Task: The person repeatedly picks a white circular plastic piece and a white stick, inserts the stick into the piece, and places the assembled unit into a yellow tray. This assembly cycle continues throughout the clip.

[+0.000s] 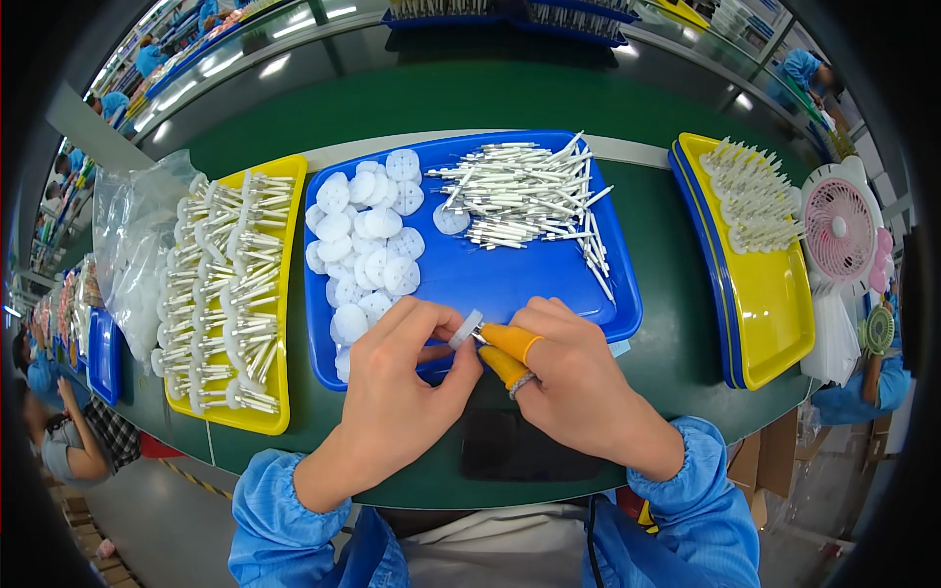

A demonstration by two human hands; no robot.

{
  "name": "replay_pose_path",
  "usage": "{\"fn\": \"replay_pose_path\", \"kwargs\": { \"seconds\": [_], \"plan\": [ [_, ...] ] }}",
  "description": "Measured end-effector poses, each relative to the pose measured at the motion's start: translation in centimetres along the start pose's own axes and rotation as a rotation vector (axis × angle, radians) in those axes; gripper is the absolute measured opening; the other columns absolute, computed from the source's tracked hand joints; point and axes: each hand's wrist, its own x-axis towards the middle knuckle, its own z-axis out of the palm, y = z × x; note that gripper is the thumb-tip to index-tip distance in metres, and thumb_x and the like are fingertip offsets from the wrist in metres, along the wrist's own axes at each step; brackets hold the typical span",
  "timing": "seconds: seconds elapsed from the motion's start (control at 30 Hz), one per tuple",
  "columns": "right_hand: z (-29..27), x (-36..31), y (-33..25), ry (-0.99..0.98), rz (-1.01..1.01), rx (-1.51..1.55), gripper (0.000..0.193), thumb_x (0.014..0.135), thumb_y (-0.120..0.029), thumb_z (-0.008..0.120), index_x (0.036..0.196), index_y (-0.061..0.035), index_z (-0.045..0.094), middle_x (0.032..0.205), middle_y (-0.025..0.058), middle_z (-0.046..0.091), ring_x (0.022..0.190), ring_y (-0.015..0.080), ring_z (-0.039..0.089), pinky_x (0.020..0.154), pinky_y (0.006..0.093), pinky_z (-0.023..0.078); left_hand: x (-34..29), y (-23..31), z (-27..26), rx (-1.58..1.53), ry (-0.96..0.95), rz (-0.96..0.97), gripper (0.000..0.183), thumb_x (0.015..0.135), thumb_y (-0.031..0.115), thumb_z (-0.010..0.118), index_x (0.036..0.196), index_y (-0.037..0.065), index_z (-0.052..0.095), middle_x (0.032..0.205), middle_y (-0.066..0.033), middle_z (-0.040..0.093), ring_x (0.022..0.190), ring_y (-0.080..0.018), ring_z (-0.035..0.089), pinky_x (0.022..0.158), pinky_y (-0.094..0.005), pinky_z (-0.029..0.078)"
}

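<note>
Just below the frame's middle, left fingers (462, 374) pinch a white disc (465, 331); right fingers (555, 328) hold orange-handled pliers (511, 343) — best worked square to the disc.

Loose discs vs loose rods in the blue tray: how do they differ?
Shape: the discs are flat and roundish, the rods long and thin.
Look: the discs seem translucent, the rods opaque.
Place: the discs lie mostly on the left, the rods toward the upper right.
Both are whitish and heaped loose in the blue tray.
</note>
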Motion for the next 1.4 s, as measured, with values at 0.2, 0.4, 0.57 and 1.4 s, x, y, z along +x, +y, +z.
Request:
{"fn": "replay_pose_path", "kwargs": {
  "seconds": [0.2,0.4,0.57,1.4],
  "plan": [
    [0.5,-0.4,-0.5,0.117,-0.042,0.018,0.030,0.063,0.009,0.074,0.093,0.0060,0.073,0.089,0.0147,0.060,0.085,0.0369,0.059,0.074,0.0467,0.049,-0.6,0.0,0.0,0.040,0.032,0.053,0.020,0.088,-0.003,0.080,0.106,-0.002,0.071,0.095,-0.0151,0.068,0.080,-0.0312,0.076,0.069,-0.0381,0.063],
    [1.3,-0.6,-0.5,0.135,0.009,0.002,0.025,0.066,0.008,0.073,0.091,0.0056,0.072,0.087,0.0155,0.062,0.083,0.0382,0.060,0.072,0.0477,0.048,-1.4,0.0,0.8,0.091,-0.006,0.036,0.022,0.090,-0.006,0.077,0.111,-0.003,0.070,0.099,-0.0160,0.066,0.082,-0.0337,0.074,0.070,-0.0393,0.062],
    [0.4,1.5,0.6,0.072,0.036,0.012,0.019,0.076,0.007,0.070,0.094,0.0059,0.075,0.090,0.0171,0.066,0.086,0.0392,0.061,0.077,0.0485,0.048,-0.5,-0.4,0.4,0.078,0.037,0.006,0.022,0.093,-0.004,0.076,0.114,-0.003,0.069,0.106,-0.0169,0.065,0.084,-0.0375,0.075,0.072,-0.0431,0.063],
    [-1.8,0.5,-0.2,-0.109,-0.009,0.015,0.050,0.073,0.009,0.070,0.123,0.0050,0.077,0.098,0.0145,0.059,0.094,0.0342,0.058,0.086,0.0444,0.048,0.1,0.3,-1.1,-0.033,-0.013,-0.089,0.014,0.098,-0.004,0.076,0.112,-0.001,0.075,0.106,-0.0079,0.069,0.097,-0.0147,0.071,0.078,-0.0308,0.068]
  ]
}}
